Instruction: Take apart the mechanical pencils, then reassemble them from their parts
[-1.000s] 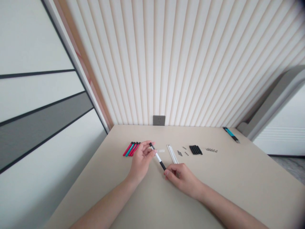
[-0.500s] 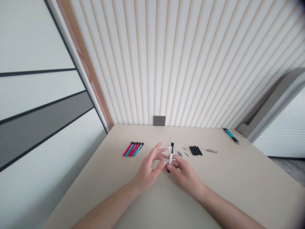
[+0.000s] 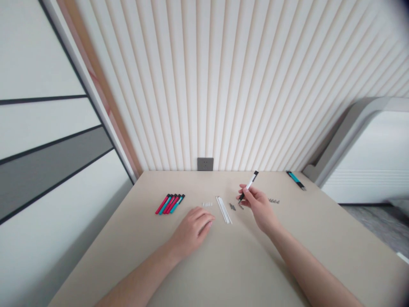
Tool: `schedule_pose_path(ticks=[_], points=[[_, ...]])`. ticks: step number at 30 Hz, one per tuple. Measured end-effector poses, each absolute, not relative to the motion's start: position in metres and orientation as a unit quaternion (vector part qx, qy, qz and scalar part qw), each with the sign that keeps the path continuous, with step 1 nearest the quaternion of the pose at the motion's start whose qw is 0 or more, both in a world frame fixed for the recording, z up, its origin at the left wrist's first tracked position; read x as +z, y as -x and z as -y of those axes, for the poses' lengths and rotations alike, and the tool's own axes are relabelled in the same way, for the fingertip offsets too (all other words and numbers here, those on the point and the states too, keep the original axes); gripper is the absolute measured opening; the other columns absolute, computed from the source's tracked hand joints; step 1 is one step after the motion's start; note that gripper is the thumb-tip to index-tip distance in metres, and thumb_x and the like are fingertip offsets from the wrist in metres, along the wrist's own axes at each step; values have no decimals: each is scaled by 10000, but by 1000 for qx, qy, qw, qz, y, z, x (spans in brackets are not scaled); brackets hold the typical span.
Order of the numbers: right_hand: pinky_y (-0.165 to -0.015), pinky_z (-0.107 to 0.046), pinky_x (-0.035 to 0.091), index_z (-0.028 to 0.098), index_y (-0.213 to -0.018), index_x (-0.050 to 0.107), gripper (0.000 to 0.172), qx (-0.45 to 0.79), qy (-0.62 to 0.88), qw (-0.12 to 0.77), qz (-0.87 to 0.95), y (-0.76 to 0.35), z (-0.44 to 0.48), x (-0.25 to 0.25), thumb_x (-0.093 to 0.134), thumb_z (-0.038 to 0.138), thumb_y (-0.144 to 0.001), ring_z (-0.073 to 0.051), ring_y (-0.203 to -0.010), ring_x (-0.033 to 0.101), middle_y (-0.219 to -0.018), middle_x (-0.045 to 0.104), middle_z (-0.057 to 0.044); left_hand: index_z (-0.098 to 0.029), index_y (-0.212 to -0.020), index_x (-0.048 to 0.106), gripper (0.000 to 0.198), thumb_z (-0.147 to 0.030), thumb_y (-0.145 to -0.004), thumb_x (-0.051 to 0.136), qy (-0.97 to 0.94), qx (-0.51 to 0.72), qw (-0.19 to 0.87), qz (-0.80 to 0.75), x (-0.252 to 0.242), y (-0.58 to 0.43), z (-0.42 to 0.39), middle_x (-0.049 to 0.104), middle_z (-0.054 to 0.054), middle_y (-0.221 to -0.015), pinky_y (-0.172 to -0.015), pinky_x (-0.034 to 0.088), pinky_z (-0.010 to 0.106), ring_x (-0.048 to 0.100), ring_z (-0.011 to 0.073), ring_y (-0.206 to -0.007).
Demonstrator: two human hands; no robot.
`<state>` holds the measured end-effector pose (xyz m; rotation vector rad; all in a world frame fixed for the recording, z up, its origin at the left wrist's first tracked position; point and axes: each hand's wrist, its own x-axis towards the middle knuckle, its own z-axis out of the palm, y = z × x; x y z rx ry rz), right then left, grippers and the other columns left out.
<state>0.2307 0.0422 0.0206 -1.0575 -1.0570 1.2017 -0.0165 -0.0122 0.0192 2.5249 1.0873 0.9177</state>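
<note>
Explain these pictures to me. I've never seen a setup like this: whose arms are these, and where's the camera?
There's no machine here: these are a person's own bare arms, filmed by a camera worn on their head, looking forward and down. The right hand grips a black-and-white pen; the left hand rests on the beige table, holding nothing. Laid out across the table are red and teal pens, small white pieces, white rods and small metal parts.

Watching remotely, I saw a white pen (image 3: 249, 186) banded black, red and teal pens (image 3: 169, 204) with black tips, and cream-striped wall panelling (image 3: 243, 85) above a beige tabletop (image 3: 230, 264).
</note>
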Motion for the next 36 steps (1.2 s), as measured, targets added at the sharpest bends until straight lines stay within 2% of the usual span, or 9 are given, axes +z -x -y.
schedule_pose_path(ticks=[3,7,13,18,22,25,27,31,36], points=[[-536,-213,528,179,-1099,612,441,539,455,585,400,-249,-52,24,745,413,-750,-135,-652,659,-804,683,-18,-174,-995,635,165,-156,-947,479,-871,302,121,-368,18,17,12,652,52,-929,-869,467,365,566,194,-915],[-572,-252,587,242,-1163,515,466,575,430,619,319,-265,-60,29,735,209,-753,-172,-720,706,-900,734,-38,-182,-979,636,165,-148,-945,479,-879,295,117,-357,16,18,11,654,45,-920,-865,462,358,568,189,-907],[-411,-121,525,149,-884,573,67,712,373,567,180,-280,-65,39,564,100,-840,-67,-471,597,-777,720,-53,-190,-971,643,170,-137,-936,486,-883,287,112,-355,18,17,11,651,39,-910,-864,463,350,570,186,-901],[-329,-103,455,127,-983,618,167,716,370,564,181,-304,-71,46,521,104,-850,-50,-371,501,-602,638,12,-193,-950,645,169,-140,-933,485,-886,285,103,-349,19,17,12,653,39,-893,-842,472,342,574,184,-882],[-552,-183,587,116,-1012,640,252,663,412,589,210,-335,-82,46,478,66,-826,-119,-634,682,-791,729,-77,-193,-938,642,172,-138,-933,479,-893,277,93,-344,20,17,12,652,39,-886,-833,478,340,579,186,-874],[-674,-230,596,125,-978,656,211,596,470,583,289,-362,-90,43,533,95,-808,-149,-776,702,-905,737,-107,-190,-939,646,176,-140,-934,477,-897,272,90,-338,20,17,12,647,40,-879,-830,479,338,578,186,-867],[-656,-255,582,138,-980,661,185,508,522,568,383,-380,-95,40,590,212,-826,-161,-758,688,-888,725,-108,-190,-946,647,177,-138,-935,477,-898,268,95,-336,19,18,12,646,39,-886,-833,475,340,575,186,-870],[-476,-230,473,138,-1006,678,385,384,597,521,473,-410,-106,30,620,462,-807,-123,-532,566,-692,644,-41,-193,-959,638,180,-143,-947,466,-900,257,102,-337,16,19,11,642,39,-897,-847,464,349,567,187,-878],[-432,-229,354,111,-895,718,445,230,688,465,508,-439,-120,17,591,523,-788,-112,-463,466,-538,545,8,-193,-955,637,182,-138,-946,464,-901,254,102,-335,17,20,10,639,40,-896,-835,469,342,570,187,-875]])
